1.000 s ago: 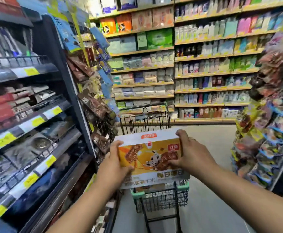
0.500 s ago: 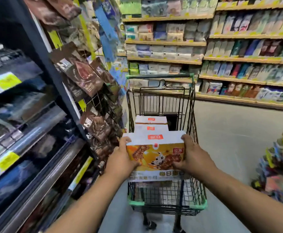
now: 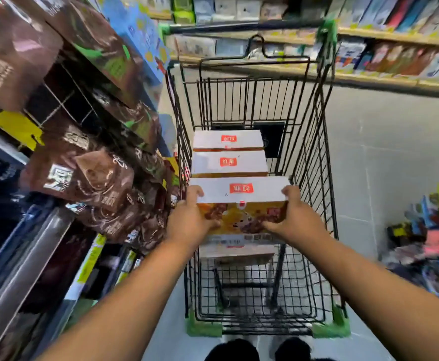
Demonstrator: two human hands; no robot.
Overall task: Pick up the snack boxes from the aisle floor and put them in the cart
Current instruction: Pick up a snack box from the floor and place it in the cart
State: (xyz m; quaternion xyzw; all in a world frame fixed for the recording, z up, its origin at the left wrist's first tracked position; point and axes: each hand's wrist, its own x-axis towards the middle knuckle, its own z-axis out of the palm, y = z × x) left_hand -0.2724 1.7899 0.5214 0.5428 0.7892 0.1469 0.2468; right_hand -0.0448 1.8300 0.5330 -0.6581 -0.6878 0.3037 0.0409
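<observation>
A snack box (image 3: 242, 201) with a white top, red label and orange printed front hangs inside the black wire cart (image 3: 320, 178). My left hand (image 3: 189, 220) grips its left end and my right hand (image 3: 295, 220) grips its right end. Two more snack boxes of the same kind stand upright in the cart behind it, one (image 3: 229, 164) close and one (image 3: 227, 140) farther back. Another box (image 3: 236, 252) lies under the held one, mostly hidden.
A shelf rack with hanging brown snack bags (image 3: 91, 175) crowds the cart's left side. Stocked shelves (image 3: 395, 61) run across the far end of the aisle. A colourful product display (image 3: 432, 235) stands at the right. Grey floor (image 3: 385, 152) lies between.
The view has tilted down and closed in on the cart. Both hands have carried the box forward and lower, from above the cart's near end into the basket behind the other boxes.
</observation>
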